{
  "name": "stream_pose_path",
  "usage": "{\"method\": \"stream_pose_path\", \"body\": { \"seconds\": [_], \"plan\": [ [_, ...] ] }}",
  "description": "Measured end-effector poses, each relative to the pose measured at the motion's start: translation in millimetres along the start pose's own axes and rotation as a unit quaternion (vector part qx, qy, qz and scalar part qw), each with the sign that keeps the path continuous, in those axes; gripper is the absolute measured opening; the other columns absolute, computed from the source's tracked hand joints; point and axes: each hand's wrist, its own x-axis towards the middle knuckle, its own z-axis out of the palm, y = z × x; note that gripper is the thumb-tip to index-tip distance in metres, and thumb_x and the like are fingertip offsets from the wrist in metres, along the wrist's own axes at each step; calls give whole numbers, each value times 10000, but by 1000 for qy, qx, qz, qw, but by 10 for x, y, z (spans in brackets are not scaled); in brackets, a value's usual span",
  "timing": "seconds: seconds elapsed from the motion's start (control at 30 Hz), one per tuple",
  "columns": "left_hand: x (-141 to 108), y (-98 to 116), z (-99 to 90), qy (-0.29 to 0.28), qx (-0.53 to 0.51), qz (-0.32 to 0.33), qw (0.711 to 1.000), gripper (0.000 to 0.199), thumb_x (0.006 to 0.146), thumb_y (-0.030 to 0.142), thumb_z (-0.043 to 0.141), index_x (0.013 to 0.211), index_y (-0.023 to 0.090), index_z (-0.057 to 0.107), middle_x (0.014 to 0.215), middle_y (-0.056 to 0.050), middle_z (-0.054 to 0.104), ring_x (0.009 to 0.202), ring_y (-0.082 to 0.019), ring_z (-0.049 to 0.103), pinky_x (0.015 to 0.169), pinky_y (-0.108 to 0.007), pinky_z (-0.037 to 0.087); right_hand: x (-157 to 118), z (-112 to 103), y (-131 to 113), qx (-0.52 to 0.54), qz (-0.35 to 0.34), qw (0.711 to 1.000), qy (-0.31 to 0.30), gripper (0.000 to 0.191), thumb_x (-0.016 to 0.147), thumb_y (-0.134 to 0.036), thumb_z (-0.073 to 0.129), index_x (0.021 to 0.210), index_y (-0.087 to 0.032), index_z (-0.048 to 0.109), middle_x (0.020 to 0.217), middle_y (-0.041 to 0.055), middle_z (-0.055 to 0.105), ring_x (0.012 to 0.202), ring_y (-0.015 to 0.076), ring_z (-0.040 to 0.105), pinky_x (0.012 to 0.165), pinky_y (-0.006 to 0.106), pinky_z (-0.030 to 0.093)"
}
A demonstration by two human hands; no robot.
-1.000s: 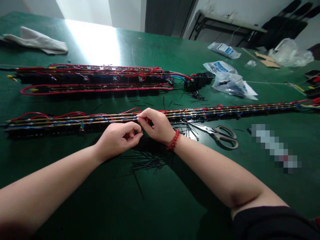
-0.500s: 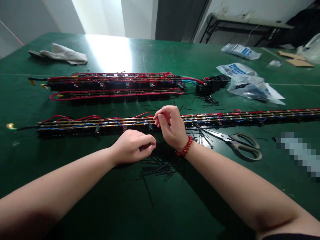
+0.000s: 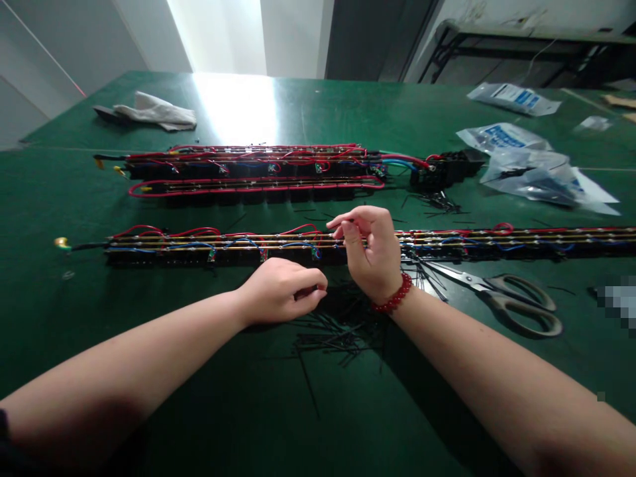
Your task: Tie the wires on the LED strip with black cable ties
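My left hand (image 3: 283,291) is closed in a pinch at the near edge of the long black wired strip (image 3: 238,244), which carries brass rods and red and blue wires. What its fingertips hold, if anything, is hidden. Above the strip's middle, my right hand (image 3: 372,255), with a red bead bracelet (image 3: 395,298) at the wrist, pinches thumb against forefinger. A tiny dark spot shows there, too small to name. A pile of thin black cable ties (image 3: 335,338) lies between and below my hands. Scissors (image 3: 501,295) with their blades on more ties lie right of my right hand.
Behind the strip lies a shorter wired assembly (image 3: 248,165) with a black connector block (image 3: 444,169) at its right end. Plastic bags (image 3: 536,165) with blue print rest at the right. A grey cloth glove (image 3: 159,112) lies at the back left of the green table (image 3: 199,397).
The camera view has turned left, so everything sits further right in the picture. My right hand has moved a little right along the strip, away from my left hand, which keeps its pinch.
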Motion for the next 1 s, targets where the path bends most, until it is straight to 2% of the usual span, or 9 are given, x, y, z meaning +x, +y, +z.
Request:
{"method": "stream_pose_path", "body": {
  "seconds": [0.07, 0.17, 0.27, 0.63, 1.0],
  "plan": [
    [0, -2, 2, -7, 0, -6, 1000, 164, 930, 278, 517, 882, 198, 651, 632, 38, 638, 560, -91, 590, 578, -227, 407, 22, -20, 31, -58, -32, 998, -7, 62, 1004, -266, 484, 1050, -260, 525, 954, 19, 692, 793, 145, 655, 707, 323, 517],
    [-2, -3, 7, -12, -3, -13, 1000, 171, 932, 283, 511, 888, 199, 653, 636, 34, 642, 568, -95, 593, 585, -228, 408, 54, -35, 76, -151, -112, 979, -73, 86, 962, -200, 497, 970, -241, 572, 875, 35, 708, 807, 181, 643, 749, 359, 515],
    [-3, -3, 9, -7, -6, -14, 1000, 157, 928, 277, 520, 886, 199, 649, 645, 37, 645, 569, -97, 590, 587, -232, 404, 72, -34, 89, -168, -146, 969, -112, 82, 910, -167, 530, 912, -231, 583, 830, 39, 718, 801, 198, 646, 773, 377, 520],
    [-2, -14, 16, 0, 7, 1, 1000, 154, 927, 261, 517, 856, 194, 637, 625, 44, 631, 544, -96, 575, 559, -236, 386, 48, -37, 30, -123, -167, 974, -92, 96, 839, -143, 566, 837, -237, 580, 761, 15, 703, 736, 181, 643, 720, 350, 520],
    [2, -22, 13, -9, 11, -1, 1000, 170, 930, 256, 499, 866, 187, 640, 636, 35, 649, 553, -96, 589, 562, -235, 389, 49, -26, -20, -103, -170, 978, -55, 125, 845, -95, 570, 826, -218, 581, 745, 5, 669, 700, 153, 616, 656, 299, 510]
  ]
}}
